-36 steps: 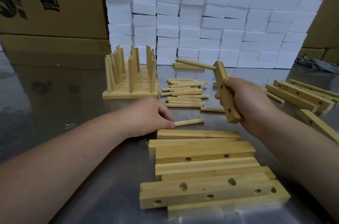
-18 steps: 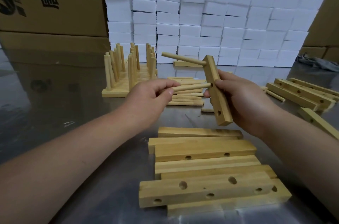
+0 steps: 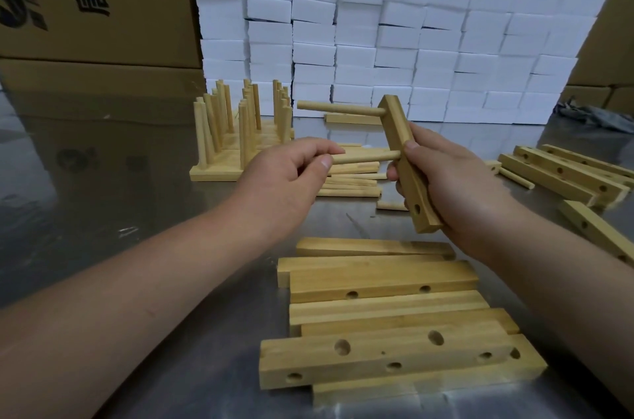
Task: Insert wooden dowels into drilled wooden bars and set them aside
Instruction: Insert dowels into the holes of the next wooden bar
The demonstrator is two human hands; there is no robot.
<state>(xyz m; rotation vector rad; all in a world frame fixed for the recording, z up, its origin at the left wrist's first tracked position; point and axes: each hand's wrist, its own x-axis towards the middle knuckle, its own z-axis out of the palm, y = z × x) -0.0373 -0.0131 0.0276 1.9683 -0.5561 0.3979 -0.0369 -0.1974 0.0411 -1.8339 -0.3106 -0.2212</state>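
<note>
**Asker:** What did the hands hold?

**Describer:** The right hand (image 3: 456, 178) was wrapped round a drilled wooden bar (image 3: 398, 130), held nearly upright above a metal table (image 3: 137, 212). A first dowel (image 3: 338, 108) already stuck out sideways from the bar's top hole. The left hand (image 3: 284, 178) pinched a second dowel (image 3: 363, 158) between thumb and fingers, and its far tip touched the bar's side about halfway down. The hands were apart, joined only by that stick.

**Asker:** Was it in the hole yet?

**Describer:** I could not tell. The tip met the bar right beside the right thumb, and the joint was too small to read.

**Asker:** How should the push have gone?

**Describer:** In my judgement, the second dowel needed to lie parallel to the first, square to the bar. It should have gone in with a straight push, perhaps a slight twist. The right hand had to brace the bar from behind so it would not swing. A slanted entry risked jamming the dowel or chipping the hole's edge.

**Asker:** And around them?

**Describer:** Loose dowels (image 3: 350, 178) lay just beyond the hands. Finished bars (image 3: 240, 130) with upright dowels stood to the left. A stack of empty bars (image 3: 380, 281) lay near the person. One lower hole in the held bar was unfilled.
</note>
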